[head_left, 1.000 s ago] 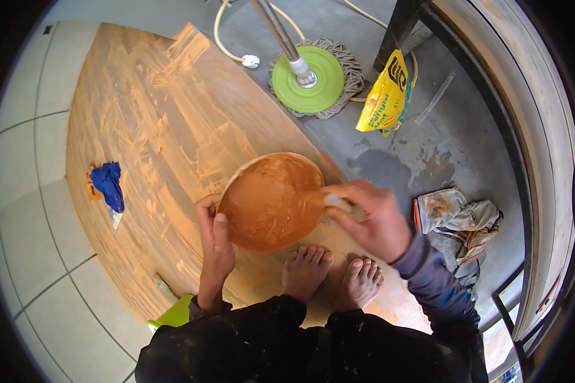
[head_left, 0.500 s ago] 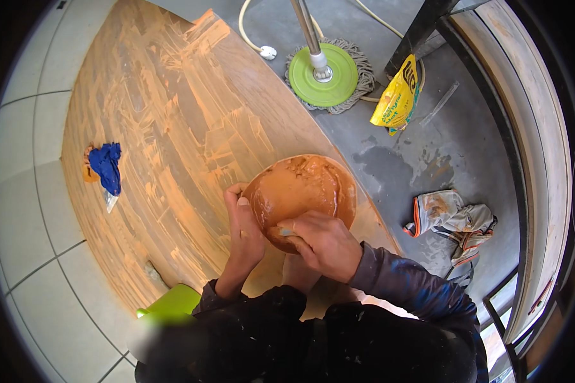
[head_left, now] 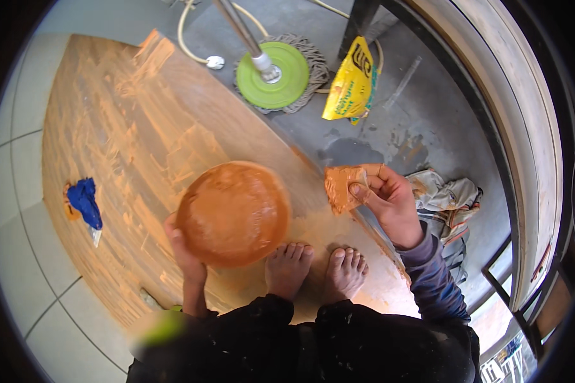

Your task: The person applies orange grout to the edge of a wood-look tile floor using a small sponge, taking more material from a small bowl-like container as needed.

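My left hand (head_left: 186,253) grips the left side of a round bowl (head_left: 234,261) coated in orange-brown paste. Wet orange-brown paste (head_left: 233,210) lies inside it. Off to the right of the bowl, my right hand (head_left: 395,207) pinches a small flat spreader (head_left: 343,189) between thumb and fingers. Thick paste covers the spreader's face and hides most of its material. Beneath both hands is a wooden board surface (head_left: 236,121) streaked with the same paste, and my bare feet (head_left: 291,268) stand on it.
A blue crumpled item (head_left: 85,200) lies on the board at left. Beyond the board's edge are a mop with a green disc (head_left: 271,75), a white cable plug (head_left: 215,62), a yellow packet (head_left: 352,83) and stained grey cloth items (head_left: 450,198). Pale tiles (head_left: 61,325) border the left.
My right hand has come out of the bowl and moved right, bringing up the paste-covered spreader. The bowl has shifted left with my left hand, and my feet now show.
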Available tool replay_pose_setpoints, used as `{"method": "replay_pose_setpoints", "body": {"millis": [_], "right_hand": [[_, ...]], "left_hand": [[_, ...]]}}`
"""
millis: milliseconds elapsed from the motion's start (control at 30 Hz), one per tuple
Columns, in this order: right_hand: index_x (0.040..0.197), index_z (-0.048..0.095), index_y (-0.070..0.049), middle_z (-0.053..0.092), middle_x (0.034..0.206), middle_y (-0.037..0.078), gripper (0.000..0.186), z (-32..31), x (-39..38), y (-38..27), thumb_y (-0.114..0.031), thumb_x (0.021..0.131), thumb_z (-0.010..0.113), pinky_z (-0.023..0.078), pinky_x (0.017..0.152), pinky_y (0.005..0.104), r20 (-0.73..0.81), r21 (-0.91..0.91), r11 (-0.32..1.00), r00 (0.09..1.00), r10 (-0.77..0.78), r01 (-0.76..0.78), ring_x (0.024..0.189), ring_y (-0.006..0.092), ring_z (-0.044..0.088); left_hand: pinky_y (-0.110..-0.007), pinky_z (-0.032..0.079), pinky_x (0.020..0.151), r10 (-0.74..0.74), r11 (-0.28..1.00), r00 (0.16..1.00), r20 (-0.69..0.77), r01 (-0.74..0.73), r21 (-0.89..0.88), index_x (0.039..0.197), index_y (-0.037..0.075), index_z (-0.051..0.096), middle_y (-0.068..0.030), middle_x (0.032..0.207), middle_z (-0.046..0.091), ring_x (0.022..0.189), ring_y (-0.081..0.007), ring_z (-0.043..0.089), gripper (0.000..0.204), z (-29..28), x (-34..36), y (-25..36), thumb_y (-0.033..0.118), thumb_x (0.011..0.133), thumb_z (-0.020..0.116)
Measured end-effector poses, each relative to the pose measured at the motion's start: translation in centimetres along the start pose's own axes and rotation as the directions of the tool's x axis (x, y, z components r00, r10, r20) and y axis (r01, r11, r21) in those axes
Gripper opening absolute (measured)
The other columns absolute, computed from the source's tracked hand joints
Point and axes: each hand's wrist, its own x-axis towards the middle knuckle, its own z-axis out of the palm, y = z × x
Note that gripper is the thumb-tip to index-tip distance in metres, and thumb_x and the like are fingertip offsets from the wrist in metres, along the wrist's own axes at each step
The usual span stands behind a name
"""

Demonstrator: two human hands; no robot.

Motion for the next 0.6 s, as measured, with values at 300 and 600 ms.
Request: {"method": "replay_pose_setpoints", "body": {"millis": [300, 600], "right_hand": [[0.119, 0.070, -0.001, 0.070, 0.100, 0.019, 0.037, 0.9, 5.4, 3.9, -0.002, 0.082, 0.075, 0.055, 0.081, 0.0396, 0.031, -0.794, 0.493, 0.833, -0.552, 0.357, 0.091, 0.0358, 0.068], [0.115, 0.071, 0.002, 0.071, 0.100, 0.017, 0.036, -0.3, 2.1, 4.9, 0.004, 0.079, 0.075, 0.055, 0.079, 0.0389, 0.252, -0.864, 0.268, 0.826, -0.504, 0.427, 0.090, 0.0357, 0.067]], "left_hand": [[-0.035, 0.042, 0.106, -0.035, 0.999, 0.986, -0.163, 0.042, 0.035, 0.131, 0.004, 0.045, -0.0093, 0.125, 0.053, 0.119, -0.0182, 0.052, 0.043, -0.5, 0.5, 0.1, 0.041, 0.111, 0.035], [-0.034, 0.042, 0.104, -0.035, 0.999, 0.989, -0.141, 0.038, 0.023, 0.130, 0.005, 0.045, -0.0082, 0.122, 0.052, 0.117, -0.0167, 0.051, 0.043, -0.9, -0.4, 0.1, 0.042, 0.111, 0.034]]}}
